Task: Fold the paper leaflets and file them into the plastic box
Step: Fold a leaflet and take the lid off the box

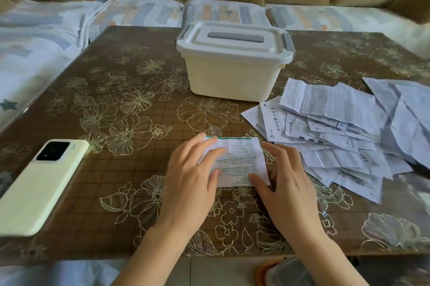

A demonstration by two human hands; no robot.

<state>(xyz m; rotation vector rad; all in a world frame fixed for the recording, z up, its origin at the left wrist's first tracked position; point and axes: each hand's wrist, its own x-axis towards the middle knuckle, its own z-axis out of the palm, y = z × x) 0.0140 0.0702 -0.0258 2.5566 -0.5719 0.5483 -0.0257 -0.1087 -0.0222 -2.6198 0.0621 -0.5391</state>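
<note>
I'm early in the job, as far as I can judge. One leaflet (pixel 239 160) lies on the counter (pixel 116 104) right in front of me, already doubled over into a small rectangle with a green stripe along its far edge. My left hand (pixel 193 176) lies flat on its left part, the fingers (pixel 209 146) straight and pressing the paper down. My right hand (pixel 286 178) sits at its right edge, fingers loosely extended and the thumb laid across the near corner. It looks like pressing, not pinching, so neither hand is really gripping anything.

What's left looks like most of it. A loose pile of leaflets (pixel 337 137) is spread out to my right, unfolded or only creased, overlapping one another and reaching nearly to the foot of the box (pixel 232 81). The box stands beyond the leaflet I'm working on, near the middle of the counter. Its lid (pixel 235 41) is on, and the grey side clips seem to be down. I can't see through its walls, so I can't say whether anything is filed yet. The lid is the one real obstacle, because it has to come off before any paper goes in.

A phone (pixel 39 183) lies face down at the left, well apart from my work. A sofa (pixel 139 11) with cushions runs along the far side.
</note>
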